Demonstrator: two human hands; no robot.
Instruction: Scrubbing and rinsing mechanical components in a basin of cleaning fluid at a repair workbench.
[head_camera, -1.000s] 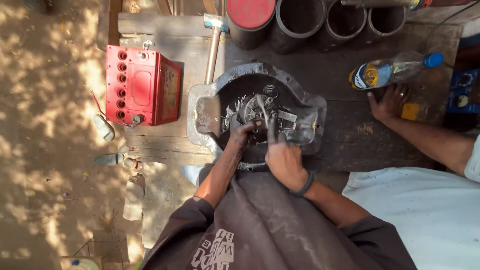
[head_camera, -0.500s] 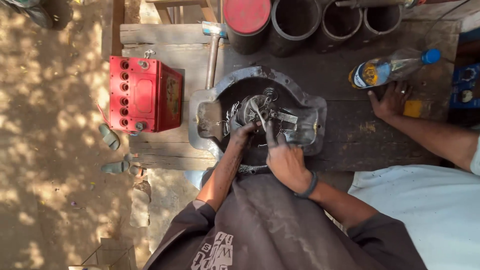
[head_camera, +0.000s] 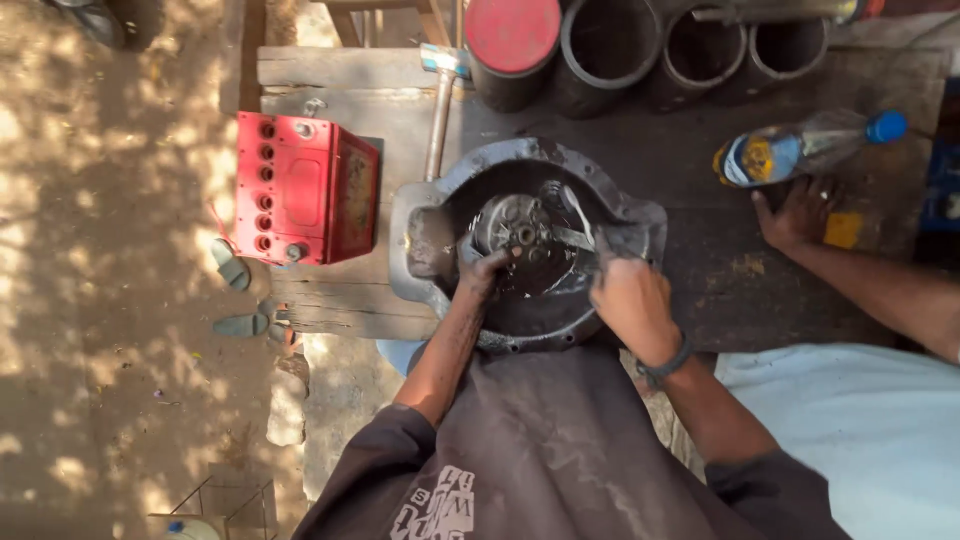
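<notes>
On the far left lies sunlit dirt ground (head_camera: 110, 300). A red battery (head_camera: 300, 188) stands on the left end of the wooden counter (head_camera: 340, 90), with a hammer (head_camera: 438, 110) lying just to its right, head pointing far. In the middle of the counter sits a round grey metal housing (head_camera: 440, 215), open side up, with a disc-shaped part (head_camera: 520, 232) inside it. The left hand (head_camera: 487, 272) reaches down into the housing and curls around the near-left edge of that disc; how tightly it grips I cannot tell. The right hand (head_camera: 628, 298), wearing a dark wristband, is closed around a thin metal tool (head_camera: 580, 235) that points into the housing. At the far edge stand a red-topped can (head_camera: 512, 35) and dark pipes (head_camera: 610, 45). To the right, a plastic bottle (head_camera: 800, 148) with a blue cap lies on the counter, and another person's hand (head_camera: 795, 215) rests flat just near of it.
</notes>
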